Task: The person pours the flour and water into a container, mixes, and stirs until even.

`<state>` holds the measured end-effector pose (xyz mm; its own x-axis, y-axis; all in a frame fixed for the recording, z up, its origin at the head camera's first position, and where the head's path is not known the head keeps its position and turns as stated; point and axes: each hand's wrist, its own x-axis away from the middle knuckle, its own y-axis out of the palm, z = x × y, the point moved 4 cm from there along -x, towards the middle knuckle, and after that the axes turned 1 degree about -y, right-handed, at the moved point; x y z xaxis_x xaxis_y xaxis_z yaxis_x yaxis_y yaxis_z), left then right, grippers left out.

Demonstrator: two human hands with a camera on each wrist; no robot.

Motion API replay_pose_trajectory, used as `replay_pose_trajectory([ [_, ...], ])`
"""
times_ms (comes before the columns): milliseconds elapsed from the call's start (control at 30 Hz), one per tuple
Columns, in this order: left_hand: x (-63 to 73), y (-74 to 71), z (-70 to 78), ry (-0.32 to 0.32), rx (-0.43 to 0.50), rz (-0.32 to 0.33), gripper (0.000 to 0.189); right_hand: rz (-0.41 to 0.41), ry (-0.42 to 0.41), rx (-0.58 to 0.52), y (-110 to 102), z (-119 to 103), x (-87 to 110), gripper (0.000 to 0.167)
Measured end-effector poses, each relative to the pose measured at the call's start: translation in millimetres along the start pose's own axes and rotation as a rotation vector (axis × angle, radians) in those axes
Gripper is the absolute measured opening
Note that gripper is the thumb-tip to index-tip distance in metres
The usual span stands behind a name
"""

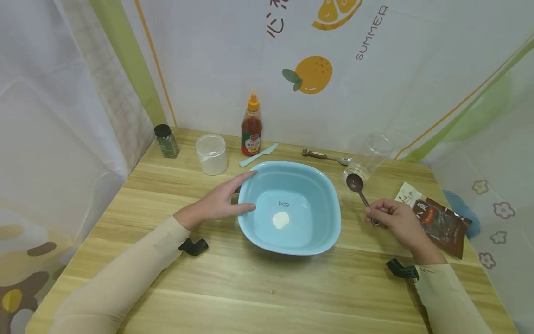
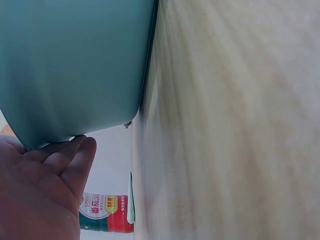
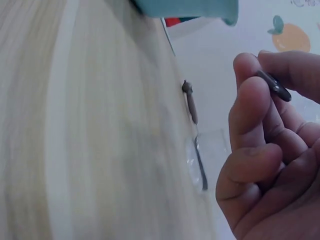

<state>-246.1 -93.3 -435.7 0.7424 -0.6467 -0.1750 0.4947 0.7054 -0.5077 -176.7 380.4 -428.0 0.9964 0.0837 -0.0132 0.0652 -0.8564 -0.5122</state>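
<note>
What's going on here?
A person's left hand grips the rim of a blue basin, which has a small white patch, likely powder, on its floor. The right hand holds a brown spoon by its handle, off to the right of the basin rather than over it. Behind the basin stands a sauce bottle.
</note>
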Motion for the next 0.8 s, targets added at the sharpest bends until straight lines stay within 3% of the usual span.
replay_pose_trajectory([
  [400,-0.2,-0.5,-0.9,0.005,0.02,-0.007,0.093,-0.011,-0.084,-0.044,10.9,-40.4,-3.6,0.023],
  [800,-0.4,0.0,-1.6,-0.002,0.05,-0.015,0.093,-0.094,-0.165,0.057,26.8,-74.3,-21.8,0.014],
])
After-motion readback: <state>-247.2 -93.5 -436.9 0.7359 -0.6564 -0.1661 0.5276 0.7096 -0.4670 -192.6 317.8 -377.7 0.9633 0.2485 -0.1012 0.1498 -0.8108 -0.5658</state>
